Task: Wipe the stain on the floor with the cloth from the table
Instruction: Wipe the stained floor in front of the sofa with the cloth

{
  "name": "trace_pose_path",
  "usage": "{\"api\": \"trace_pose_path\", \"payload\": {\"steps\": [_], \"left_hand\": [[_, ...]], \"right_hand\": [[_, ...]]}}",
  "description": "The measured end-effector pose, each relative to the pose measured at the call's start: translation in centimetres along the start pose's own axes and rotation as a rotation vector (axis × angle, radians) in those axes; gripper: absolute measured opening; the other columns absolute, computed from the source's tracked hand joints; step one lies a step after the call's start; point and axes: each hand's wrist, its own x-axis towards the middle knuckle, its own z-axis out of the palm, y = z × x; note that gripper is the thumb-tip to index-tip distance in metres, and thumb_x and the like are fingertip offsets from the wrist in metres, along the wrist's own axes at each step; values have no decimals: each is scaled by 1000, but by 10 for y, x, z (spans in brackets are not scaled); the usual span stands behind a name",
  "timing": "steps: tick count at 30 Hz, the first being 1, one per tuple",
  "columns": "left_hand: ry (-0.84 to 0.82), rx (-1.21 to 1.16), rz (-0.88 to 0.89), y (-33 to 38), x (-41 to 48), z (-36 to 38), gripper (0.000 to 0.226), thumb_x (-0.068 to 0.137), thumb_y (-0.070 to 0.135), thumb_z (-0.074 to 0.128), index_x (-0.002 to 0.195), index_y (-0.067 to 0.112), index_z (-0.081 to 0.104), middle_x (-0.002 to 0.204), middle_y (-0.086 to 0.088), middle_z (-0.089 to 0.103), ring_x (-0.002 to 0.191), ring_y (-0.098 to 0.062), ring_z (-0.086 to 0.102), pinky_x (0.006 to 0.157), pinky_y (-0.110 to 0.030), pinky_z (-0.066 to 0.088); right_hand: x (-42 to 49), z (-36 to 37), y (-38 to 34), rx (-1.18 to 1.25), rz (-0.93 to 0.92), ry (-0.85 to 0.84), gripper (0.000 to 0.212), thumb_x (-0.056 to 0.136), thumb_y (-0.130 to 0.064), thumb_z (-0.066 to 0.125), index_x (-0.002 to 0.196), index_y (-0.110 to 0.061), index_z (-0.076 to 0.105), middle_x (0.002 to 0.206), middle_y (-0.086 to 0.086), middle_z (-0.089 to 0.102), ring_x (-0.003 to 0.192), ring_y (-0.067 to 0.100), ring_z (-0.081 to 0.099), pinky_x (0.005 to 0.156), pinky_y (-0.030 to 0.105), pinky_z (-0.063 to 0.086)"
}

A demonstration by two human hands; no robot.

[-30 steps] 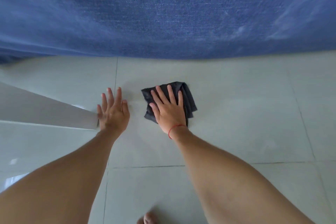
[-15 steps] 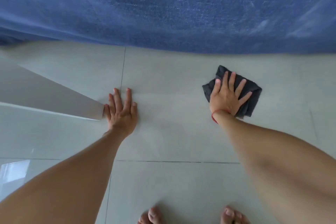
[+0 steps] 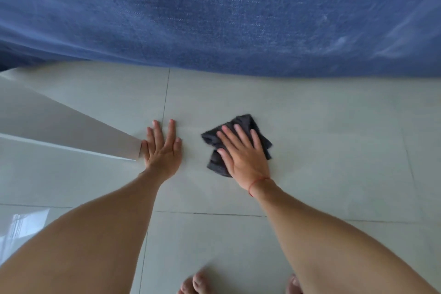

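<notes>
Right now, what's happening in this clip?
A person is crouched over a tiled floor, wiping it. The right hand lies flat, fingers spread, on a dark grey cloth and presses it to the tile. The left hand is planted flat on the floor beside it, bare, as a support, next to the corner of a white panel. A blue fabric hangs across the top of the view. No stain can be made out on the tile.

Right hand [image 3: 244,157] flat on cloth [image 3: 241,122]; left hand [image 3: 162,153] on floor [image 3: 334,150].
</notes>
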Motion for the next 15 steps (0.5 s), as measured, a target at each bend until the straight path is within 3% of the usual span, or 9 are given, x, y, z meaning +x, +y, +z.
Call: {"api": "trace_pose_path", "payload": {"steps": [3, 6, 9, 12, 15], "left_hand": [[46, -18, 12, 16, -5, 1, 57, 102, 33, 21, 153, 33, -3, 161, -8, -16, 149, -25, -15, 119, -45, -7], [0, 9, 63, 29, -6, 8, 57, 101, 34, 19, 152, 37, -7, 161, -5, -20, 149, -23, -17, 119, -47, -9], [-5, 22, 44, 27, 0, 15, 57, 101, 35, 17, 151, 39, -10, 160, -3, -23, 148, -22, -20, 118, -47, -11], [5, 33, 42, 26, 1, 18, 57, 101, 35, 16, 151, 39, -11, 160, -3, -24, 148, -23, -20, 117, -46, -12], [3, 21, 44, 27, 0, 18, 57, 101, 35, 16, 150, 40, -10, 160, -2, -24, 148, -22, -21, 117, -46, -12]], "right_hand": [[-31, -13, 60, -14, 330, 23, 53, 95, -45, 27, 139, -26, 50, 148, -9, 47, 138, 20, 44, 112, 46, 24], [-44, -31, 115, 48, 676, 13, 53, 99, -46, 20, 147, -30, 35, 157, -12, 29, 148, 17, 23, 118, 52, 15], [-20, -39, 131, 102, 870, 45, 52, 101, -46, 19, 151, -32, 23, 161, -13, 16, 151, 20, 6, 118, 58, 2], [25, -36, 113, 160, 970, 100, 54, 100, -48, 16, 152, -32, 20, 162, -12, 11, 151, 25, 0, 116, 63, -3], [61, -29, 79, 121, 774, 82, 53, 101, -48, 18, 151, -33, 21, 162, -14, 13, 151, 26, 2, 116, 62, -3]]}}
